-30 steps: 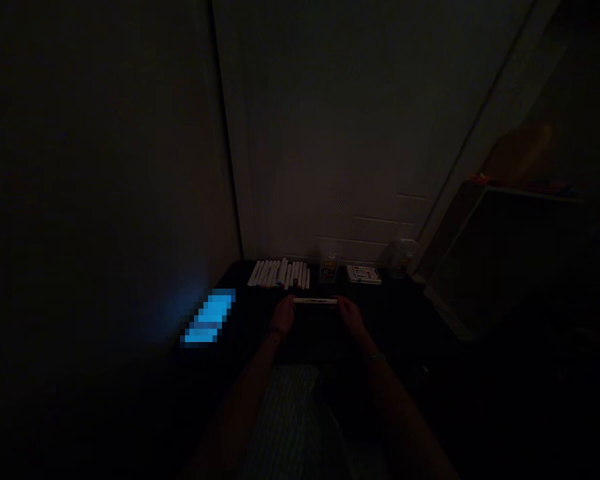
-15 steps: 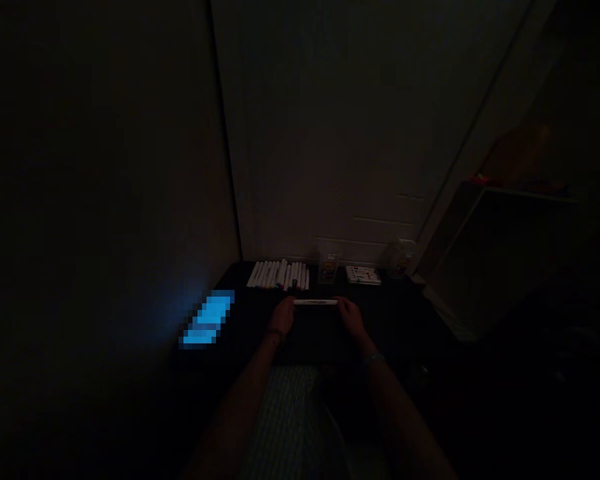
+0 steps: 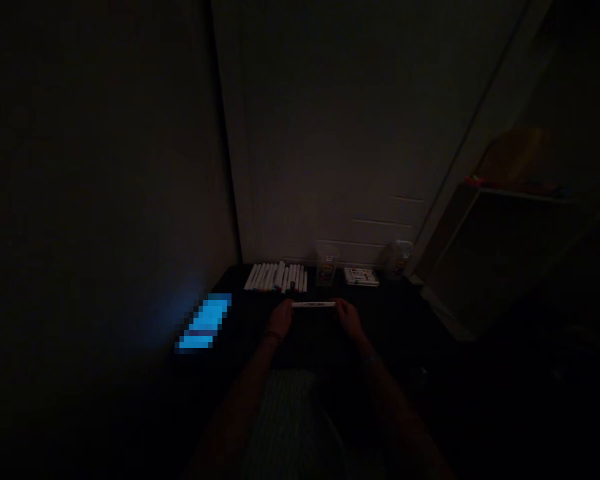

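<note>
A white marker (image 3: 314, 305) is held level between both hands over the dark table (image 3: 390, 327). My left hand (image 3: 281, 320) pinches its left end, and my right hand (image 3: 349, 319) grips the right end. Dark printing shows along the barrel. Just beyond my left hand lies a row of several white markers (image 3: 275, 277), side by side, some with coloured ends. The light is very dim, so the fingertips are hard to make out.
Behind the hands stand a clear plastic case (image 3: 326, 267), a flat stack of white markers (image 3: 361, 277) and a second clear container (image 3: 399, 259). A glowing blurred screen (image 3: 205, 323) lies at the left. A shelf unit (image 3: 455, 247) stands at the right, a wall behind.
Both hands still hold the marker by its ends, almost unmoved. The view has shifted slightly.
</note>
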Demonstrator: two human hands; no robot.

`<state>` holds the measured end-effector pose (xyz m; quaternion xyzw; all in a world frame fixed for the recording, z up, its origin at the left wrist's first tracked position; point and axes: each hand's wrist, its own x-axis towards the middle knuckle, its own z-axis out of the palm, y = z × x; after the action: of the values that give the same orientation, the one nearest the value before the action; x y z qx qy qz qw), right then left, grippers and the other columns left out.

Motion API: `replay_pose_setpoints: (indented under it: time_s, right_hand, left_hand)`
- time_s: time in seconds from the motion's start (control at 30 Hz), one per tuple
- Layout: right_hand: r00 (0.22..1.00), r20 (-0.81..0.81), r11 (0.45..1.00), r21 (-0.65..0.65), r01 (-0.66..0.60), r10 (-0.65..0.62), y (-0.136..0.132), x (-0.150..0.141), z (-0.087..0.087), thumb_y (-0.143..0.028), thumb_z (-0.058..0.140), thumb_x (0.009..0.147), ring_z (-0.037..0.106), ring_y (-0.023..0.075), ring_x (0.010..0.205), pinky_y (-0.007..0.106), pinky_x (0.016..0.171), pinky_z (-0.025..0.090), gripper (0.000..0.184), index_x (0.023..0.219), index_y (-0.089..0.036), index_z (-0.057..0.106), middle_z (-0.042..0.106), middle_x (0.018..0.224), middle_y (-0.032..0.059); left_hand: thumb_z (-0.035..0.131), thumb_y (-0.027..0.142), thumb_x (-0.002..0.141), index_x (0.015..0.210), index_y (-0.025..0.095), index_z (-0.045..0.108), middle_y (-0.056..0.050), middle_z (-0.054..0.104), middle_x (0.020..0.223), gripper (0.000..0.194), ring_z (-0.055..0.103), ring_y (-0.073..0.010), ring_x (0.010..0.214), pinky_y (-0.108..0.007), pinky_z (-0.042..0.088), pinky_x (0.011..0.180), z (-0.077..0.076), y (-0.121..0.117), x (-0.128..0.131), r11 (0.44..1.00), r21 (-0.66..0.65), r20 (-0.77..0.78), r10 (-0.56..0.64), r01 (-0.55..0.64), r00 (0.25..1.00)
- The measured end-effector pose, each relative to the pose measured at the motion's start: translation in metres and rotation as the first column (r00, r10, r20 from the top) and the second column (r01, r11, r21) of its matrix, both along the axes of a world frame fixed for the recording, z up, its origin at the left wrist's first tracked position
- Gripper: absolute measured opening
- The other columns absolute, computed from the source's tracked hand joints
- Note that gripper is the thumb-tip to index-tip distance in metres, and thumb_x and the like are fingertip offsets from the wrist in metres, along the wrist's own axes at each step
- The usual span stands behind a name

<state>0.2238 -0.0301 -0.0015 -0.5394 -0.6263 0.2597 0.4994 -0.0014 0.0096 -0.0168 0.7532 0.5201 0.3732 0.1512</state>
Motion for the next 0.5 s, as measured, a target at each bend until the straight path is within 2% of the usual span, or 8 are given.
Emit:
replay_pose_setpoints:
  time_s: [0.5]
  right_hand:
    - [0.999, 0.024, 1.000, -0.008, 0.026, -0.026, -0.0021, -0.0024, 0.0036, -0.040, 0.031, 0.084, 0.053, 0.0114, 0.058, 0.021, 0.056, 0.041, 0.039, 0.098, -0.017, 0.059, 0.062, 0.072, 0.0022]
  left_hand:
    - [0.027, 0.023, 0.084, 0.090, 0.017, 0.055, -0.004, 0.059, 0.083, 0.028, 0.054, -0.0144, 0.079, -0.028, 0.041, 0.078, 0.0024, -0.0016, -0.0003, 1.000, 0.019, 0.001, -0.007, 0.007, 1.000]
